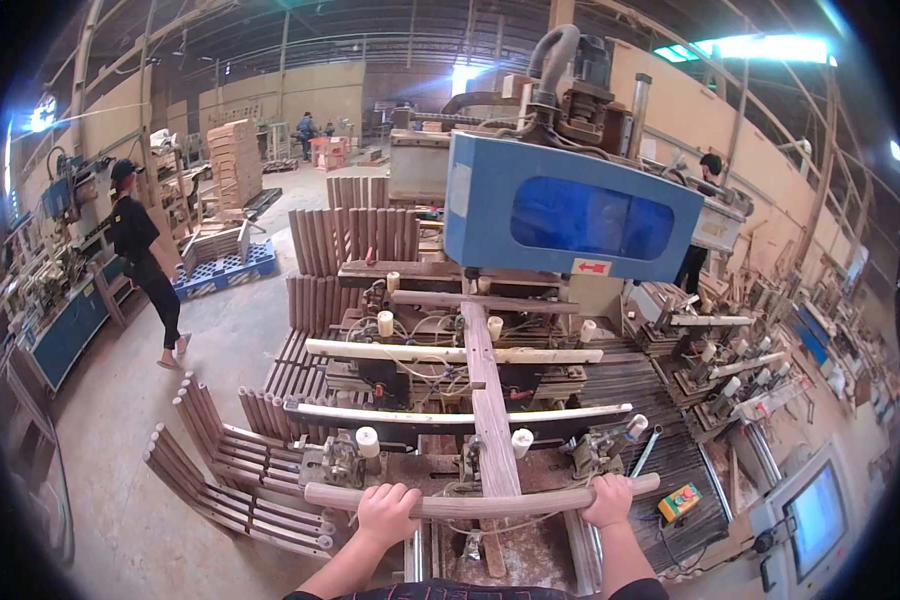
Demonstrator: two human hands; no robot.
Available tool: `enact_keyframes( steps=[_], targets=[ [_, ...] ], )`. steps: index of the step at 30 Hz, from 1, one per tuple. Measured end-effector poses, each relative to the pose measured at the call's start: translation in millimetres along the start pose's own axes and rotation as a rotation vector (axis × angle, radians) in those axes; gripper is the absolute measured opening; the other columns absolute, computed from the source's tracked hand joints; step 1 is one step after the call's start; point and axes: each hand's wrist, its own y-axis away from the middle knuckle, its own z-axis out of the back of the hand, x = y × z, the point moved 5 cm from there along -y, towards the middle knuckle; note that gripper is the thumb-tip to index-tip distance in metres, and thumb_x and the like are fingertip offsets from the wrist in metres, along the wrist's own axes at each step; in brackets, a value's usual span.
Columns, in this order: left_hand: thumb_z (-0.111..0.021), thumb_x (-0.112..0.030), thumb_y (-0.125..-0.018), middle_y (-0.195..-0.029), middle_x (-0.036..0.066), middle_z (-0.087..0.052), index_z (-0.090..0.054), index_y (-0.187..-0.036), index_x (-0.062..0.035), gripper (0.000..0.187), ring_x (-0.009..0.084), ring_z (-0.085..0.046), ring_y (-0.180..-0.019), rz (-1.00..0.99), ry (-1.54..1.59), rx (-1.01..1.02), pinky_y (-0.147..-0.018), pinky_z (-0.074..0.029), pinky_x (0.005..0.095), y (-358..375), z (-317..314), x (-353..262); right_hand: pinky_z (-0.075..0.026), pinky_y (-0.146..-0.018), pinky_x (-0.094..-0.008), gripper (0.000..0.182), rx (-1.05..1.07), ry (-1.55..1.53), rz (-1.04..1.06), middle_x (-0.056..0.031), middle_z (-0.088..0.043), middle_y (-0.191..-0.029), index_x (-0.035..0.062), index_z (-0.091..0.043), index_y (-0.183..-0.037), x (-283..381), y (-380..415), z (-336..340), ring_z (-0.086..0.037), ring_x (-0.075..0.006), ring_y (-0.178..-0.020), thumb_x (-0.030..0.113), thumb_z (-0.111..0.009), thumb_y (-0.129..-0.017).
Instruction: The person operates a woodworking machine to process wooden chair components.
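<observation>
A rounded wooden rail [510,504] lies crosswise just in front of me. My left hand [388,514] is wrapped around it left of centre, and my right hand [608,499] closes on it near its right end. From the rail's middle a flat wooden plank [495,430] runs away from me over the machine bed. Another wooden bar [440,299] crosses the plank's far end, under the blue machine head. White cylindrical clamps [368,442] stand on both sides of the plank, and pale wooden strips [400,414] run across beneath it.
The blue machine head [570,205] hangs over the far end. Slatted wooden frames [230,475] stand at the left, a yellow button box [679,502] and a control screen [820,520] at the right. A person in black [140,240] is on the left floor; another person [708,180] is behind the machine.
</observation>
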Motion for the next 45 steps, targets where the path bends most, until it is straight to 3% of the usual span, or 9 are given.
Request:
enact_keyframes(
  steps=[11, 21, 27, 30, 38, 40, 42, 43, 45],
  targets=[
    [-0.072, -0.024, -0.053, -0.07, -0.002, -0.055, -0.065, -0.076, -0.0199, 0.025, 0.02, -0.059, -0.068, -0.011, -0.005, -0.03, -0.064, -0.041, 0.0353, -1.4, -1.0, -3.1, -0.043, -0.077, -0.0419, 0.031, -0.005, 0.017, 0.029, -0.0046, -0.057, -0.076, 0.0154, -0.06, -0.071, 2.7, -2.7, 5.8, -0.059, -0.0276, -0.079, 0.027, -0.077, -0.048],
    [-0.07, -0.023, -0.054, -0.07, -0.002, -0.056, -0.065, -0.075, -0.0203, 0.022, 0.0208, -0.058, -0.066, -0.018, -0.031, -0.076, -0.064, -0.041, 0.0352, -1.1, -2.5, -2.9, -0.044, -0.079, -0.0414, 0.032, 0.027, 0.027, 0.018, -0.0045, -0.058, -0.079, 0.0155, -0.061, -0.073, 3.6, -2.8, 7.6, -0.059, -0.027, -0.081, 0.028, -0.078, -0.048],
    [-0.074, -0.026, -0.054, -0.075, -0.003, -0.058, -0.065, -0.081, -0.0219, 0.029, 0.0182, -0.06, -0.071, -0.012, -0.003, -0.065, -0.065, -0.041, 0.0347, 1.1, -0.3, -1.3, -0.042, -0.075, -0.043, 0.022, -0.069, -0.017, 0.045, -0.0088, -0.055, -0.075, 0.013, -0.058, -0.07, 9.3, -3.7, 10.1, -0.056, -0.0325, -0.078, 0.019, -0.068, -0.052],
    [-0.074, -0.024, -0.057, -0.086, 0.001, -0.057, -0.062, -0.091, -0.0169, 0.037, 0.0207, -0.06, -0.083, 0.005, 0.038, 0.008, -0.072, -0.045, 0.036, 6.0, -2.6, 0.9, -0.041, -0.071, -0.0451, 0.017, -0.036, -0.069, 0.054, -0.0113, -0.055, -0.074, 0.0122, -0.056, -0.068, 7.0, -2.7, 2.3, -0.055, -0.0348, -0.076, 0.021, -0.067, -0.059],
    [-0.072, -0.02, -0.057, -0.087, 0.003, -0.053, -0.058, -0.09, -0.0138, 0.036, 0.0221, -0.057, -0.086, 0.027, 0.06, 0.062, -0.076, -0.043, 0.0354, 9.7, -9.0, 2.3, -0.042, -0.074, -0.0484, 0.029, -0.023, -0.051, 0.043, -0.0158, -0.056, -0.078, 0.0083, -0.054, -0.075, -3.1, 3.2, -10.2, -0.054, -0.0401, -0.081, 0.024, -0.073, -0.06],
    [-0.073, -0.02, -0.056, -0.089, 0.003, -0.053, -0.057, -0.089, -0.0134, 0.037, 0.022, -0.056, -0.087, 0.021, 0.093, 0.017, -0.077, -0.043, 0.0355, 11.2, -12.0, 3.4, -0.042, -0.076, -0.0497, 0.03, -0.026, -0.085, 0.085, -0.017, -0.056, -0.08, 0.0062, -0.055, -0.08, -0.5, 3.8, -8.4, -0.055, -0.0421, -0.083, 0.023, -0.072, -0.062],
    [-0.073, -0.021, -0.056, -0.09, 0.003, -0.053, -0.057, -0.089, -0.0134, 0.037, 0.022, -0.055, -0.088, 0.024, 0.107, 0.026, -0.077, -0.042, 0.0356, 11.7, -11.7, 3.4, -0.052, -0.072, -0.0469, 0.029, 0.257, 0.085, 0.008, -0.0113, -0.068, -0.082, 0.0096, -0.072, -0.09, 31.5, -11.0, 33.9, -0.067, -0.0334, -0.075, 0.024, -0.079, -0.066],
    [-0.074, -0.021, -0.056, -0.089, 0.003, -0.053, -0.056, -0.088, -0.0134, 0.037, 0.0221, -0.055, -0.087, 0.022, 0.117, 0.013, -0.077, -0.042, 0.0359, 12.1, -12.3, 3.6, -0.05, -0.075, -0.052, 0.03, 0.234, 0.014, -0.047, -0.0154, -0.069, -0.085, 0.0109, -0.073, -0.086, 28.8, -10.3, 33.9, -0.065, -0.0398, -0.079, 0.031, -0.078, -0.063],
    [-0.075, -0.02, -0.055, -0.09, 0.004, -0.053, -0.056, -0.088, -0.0129, 0.038, 0.0225, -0.054, -0.088, 0.028, 0.139, -0.01, -0.077, -0.042, 0.036, 12.4, -16.3, 4.4, -0.05, -0.075, -0.0517, 0.028, 0.215, 0.089, -0.042, -0.014, -0.069, -0.083, 0.0105, -0.073, -0.084, 22.9, -7.8, 26.7, -0.066, -0.0382, -0.08, 0.031, -0.077, -0.064]
  ],
)
